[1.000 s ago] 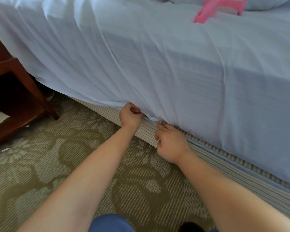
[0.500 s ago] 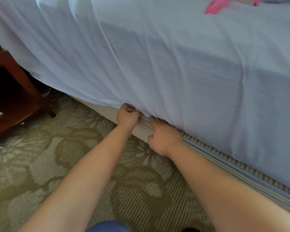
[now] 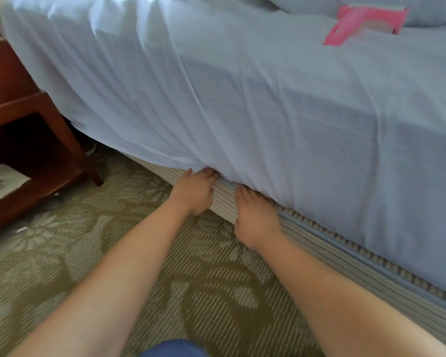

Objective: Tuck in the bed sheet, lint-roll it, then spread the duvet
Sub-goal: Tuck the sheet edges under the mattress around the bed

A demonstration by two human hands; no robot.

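The white bed sheet [image 3: 242, 99] hangs over the side of the mattress, creased toward its lower edge. My left hand [image 3: 195, 191] and my right hand [image 3: 255, 217] lie side by side at that edge, fingers straight and pushed under the sheet into the gap above the striped bed base [image 3: 319, 253]. The fingertips of both hands are hidden by the cloth. To the left of my hands the sheet edge hangs loose; to the right it runs into the gap. A pink lint roller [image 3: 363, 21] lies on top of the bed at the far right.
A dark red wooden nightstand [image 3: 31, 130] stands at the left, close to the bed's corner. Green patterned carpet [image 3: 113, 253] covers the floor under my arms. Part of a pillow or duvet [image 3: 371, 3] shows at the top right.
My left hand has opened from a fist on the sheet edge to straight fingers pushed under it. Both hands have gone deeper into the gap, and the view has tilted up a little.
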